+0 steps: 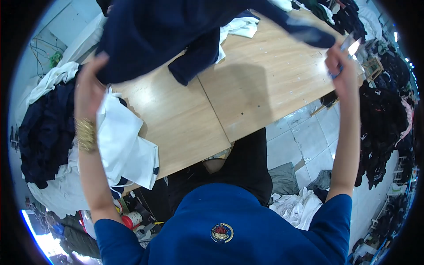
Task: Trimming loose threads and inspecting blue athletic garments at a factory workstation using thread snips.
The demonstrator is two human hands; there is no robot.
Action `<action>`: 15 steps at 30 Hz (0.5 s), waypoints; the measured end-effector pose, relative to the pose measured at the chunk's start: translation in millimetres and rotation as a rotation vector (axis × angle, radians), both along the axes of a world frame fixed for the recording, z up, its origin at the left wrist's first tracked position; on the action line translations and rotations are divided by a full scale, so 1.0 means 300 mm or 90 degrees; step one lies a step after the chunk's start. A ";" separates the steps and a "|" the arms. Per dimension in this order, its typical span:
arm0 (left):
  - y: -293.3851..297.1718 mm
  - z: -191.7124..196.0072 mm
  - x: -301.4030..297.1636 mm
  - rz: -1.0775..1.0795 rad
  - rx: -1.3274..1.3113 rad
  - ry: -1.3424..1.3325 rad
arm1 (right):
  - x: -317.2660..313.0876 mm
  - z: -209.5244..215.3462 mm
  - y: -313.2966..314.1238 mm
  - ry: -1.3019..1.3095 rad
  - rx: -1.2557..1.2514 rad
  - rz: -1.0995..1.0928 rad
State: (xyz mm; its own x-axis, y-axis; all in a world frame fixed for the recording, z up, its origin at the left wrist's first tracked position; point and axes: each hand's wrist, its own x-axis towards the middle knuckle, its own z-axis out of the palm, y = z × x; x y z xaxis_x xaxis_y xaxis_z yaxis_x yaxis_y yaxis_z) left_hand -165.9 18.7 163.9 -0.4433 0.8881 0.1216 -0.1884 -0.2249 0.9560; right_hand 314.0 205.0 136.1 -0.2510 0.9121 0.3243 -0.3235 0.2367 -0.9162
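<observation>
A navy garment (150, 39) is stretched out in the air over the table, partly blurred and cut off by the top of the view. My left hand (91, 84) grips its lower left edge, thumb toward the cloth and the other fingers mostly hidden. At the far right, my right hand (342, 66) is closed around scissors (350, 45), with pale blades pointing up and a bit of blue handle showing. One long sleeve (311, 36) of the garment reaches to just beside that hand; whether the fingers also pinch it is unclear.
The wooden table (176, 128) has a seam across it. White cloth pieces (128, 145) lie at its left edge, by a dark clothes pile (48, 128). Black garments (382, 128) are heaped at right. White cloth (298, 205) lies on the tiled floor.
</observation>
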 end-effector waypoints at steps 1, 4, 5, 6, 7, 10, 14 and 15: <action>-0.031 -0.101 0.023 -0.039 -0.049 0.059 | -0.010 -0.087 -0.022 -0.016 -0.073 0.037; -0.173 -0.374 0.067 -0.160 -0.279 0.211 | -0.054 -0.378 -0.098 -0.023 -0.334 0.090; -0.221 -0.451 0.061 -0.196 -0.322 0.198 | -0.070 -0.466 -0.128 -0.118 -0.365 0.078; -0.273 -0.546 0.017 -0.209 -0.384 0.195 | -0.075 -0.546 -0.145 -0.202 -0.386 0.079; -0.321 -0.592 0.016 -0.188 -0.410 0.194 | -0.087 -0.568 -0.167 -0.330 -0.378 0.090; -0.378 -0.607 0.050 -0.133 -0.436 0.173 | -0.084 -0.637 -0.181 -0.476 -0.302 -0.075; -0.360 -0.566 0.102 0.053 -0.432 0.290 | -0.028 -0.662 -0.162 -0.496 -0.273 -0.102; -0.340 -0.557 0.128 0.113 -0.398 0.322 | -0.026 -0.663 -0.170 -0.543 -0.207 -0.166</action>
